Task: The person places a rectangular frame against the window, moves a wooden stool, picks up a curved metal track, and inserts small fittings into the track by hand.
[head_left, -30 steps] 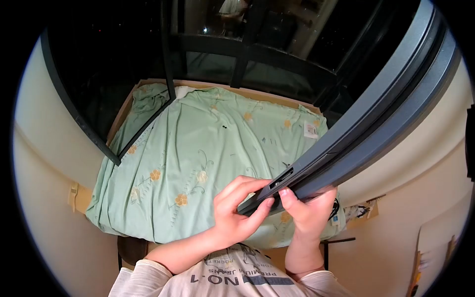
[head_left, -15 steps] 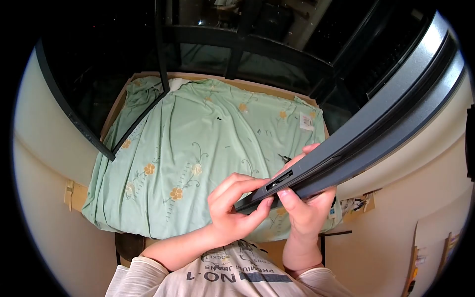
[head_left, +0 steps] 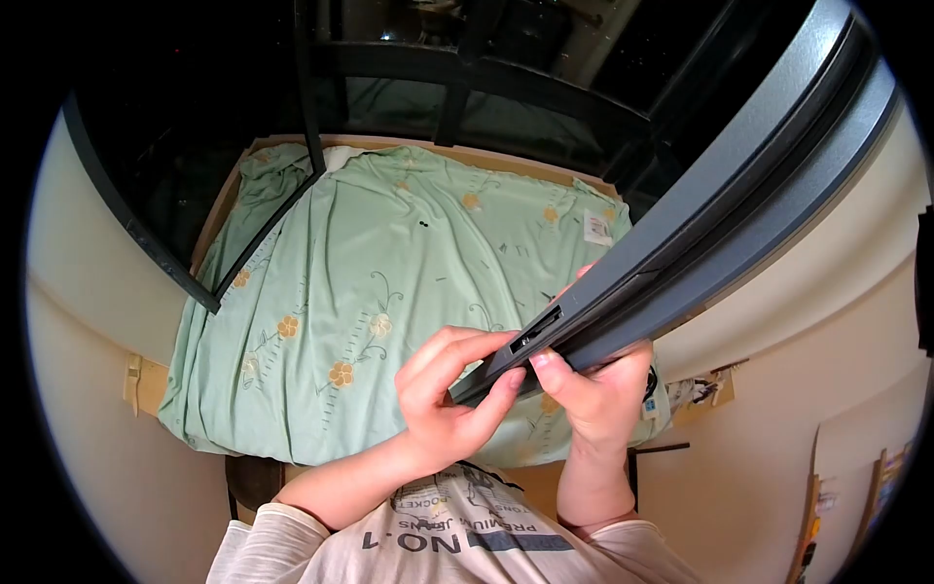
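Note:
A long dark grey window sash edge (head_left: 739, 156) with a black groove down its length slants from the upper right to my hands. Near its lower end is a narrow rectangular slot (head_left: 537, 329) with small metal parts inside. My left hand (head_left: 438, 399) pinches the lower corner, thumb on the near side and fingers on the far side, just left of the slot. My right hand (head_left: 598, 394) wraps round the sash from below, its thumb pressed beside the slot. Some of its fingers are hidden behind the sash.
A green flowered cloth (head_left: 321, 253) covers the surface below. On it lie two small black pieces (head_left: 423, 224), several thin small pieces (head_left: 520, 250) and a white packet (head_left: 596, 227). Another dark window frame (head_left: 263, 253) juts in at left; dark window panes (head_left: 389, 107) stand behind.
The sash and both hands appear slightly further left and lower in view. The view has shifted a little too. Both hands keep their hold by the slot.

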`<act>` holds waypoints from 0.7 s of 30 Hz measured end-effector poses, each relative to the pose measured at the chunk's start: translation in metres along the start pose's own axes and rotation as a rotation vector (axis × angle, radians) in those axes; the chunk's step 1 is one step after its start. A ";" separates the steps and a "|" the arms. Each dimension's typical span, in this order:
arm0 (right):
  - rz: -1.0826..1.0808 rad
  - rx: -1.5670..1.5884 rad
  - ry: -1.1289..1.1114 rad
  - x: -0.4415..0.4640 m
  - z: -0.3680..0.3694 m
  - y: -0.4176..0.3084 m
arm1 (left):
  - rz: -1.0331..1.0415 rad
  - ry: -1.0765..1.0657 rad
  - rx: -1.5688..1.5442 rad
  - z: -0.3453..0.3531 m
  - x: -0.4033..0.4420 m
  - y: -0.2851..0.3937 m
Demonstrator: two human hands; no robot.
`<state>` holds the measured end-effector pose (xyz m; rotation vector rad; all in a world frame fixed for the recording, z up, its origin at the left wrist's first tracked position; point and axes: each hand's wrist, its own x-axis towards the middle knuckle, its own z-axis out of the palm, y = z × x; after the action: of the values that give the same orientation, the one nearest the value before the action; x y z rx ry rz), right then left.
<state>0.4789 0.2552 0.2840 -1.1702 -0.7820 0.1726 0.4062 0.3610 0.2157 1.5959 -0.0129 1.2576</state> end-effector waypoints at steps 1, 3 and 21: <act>-0.009 -0.033 -0.034 0.000 -0.003 0.001 | 0.005 0.002 0.010 0.000 0.000 0.000; -0.018 -0.066 -0.066 -0.002 -0.005 0.002 | 0.009 0.006 0.021 0.000 0.001 0.000; 0.038 -0.106 -0.029 -0.006 -0.003 0.002 | 0.015 0.024 -0.010 0.001 0.000 -0.001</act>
<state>0.4768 0.2507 0.2794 -1.2860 -0.8027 0.1816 0.4080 0.3607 0.2149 1.5750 -0.0164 1.2865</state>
